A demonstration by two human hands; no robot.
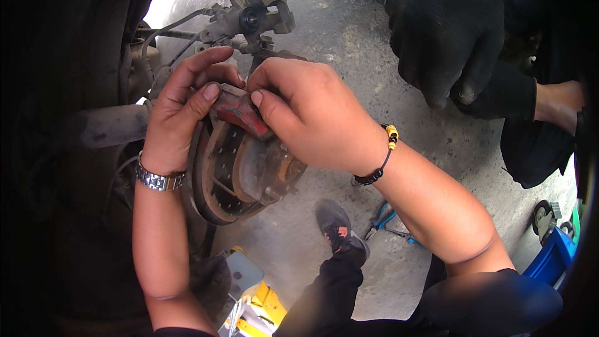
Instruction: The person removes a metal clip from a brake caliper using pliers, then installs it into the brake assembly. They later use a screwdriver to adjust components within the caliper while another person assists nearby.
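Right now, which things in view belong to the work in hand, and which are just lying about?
In the work:
red brake part, gripped by the right fingers, left fingers against it
brake disc, just below
brake caliper, beyond the disc

Apparently lying about:
blue-handled pliers, on the floor, unheld
yellow-and-grey object, lower edge
blue object, right edge

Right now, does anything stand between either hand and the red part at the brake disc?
Nothing visible does: the left hand and the right hand both touch the red part. The other person's black gloves are off to the right, clear of it.
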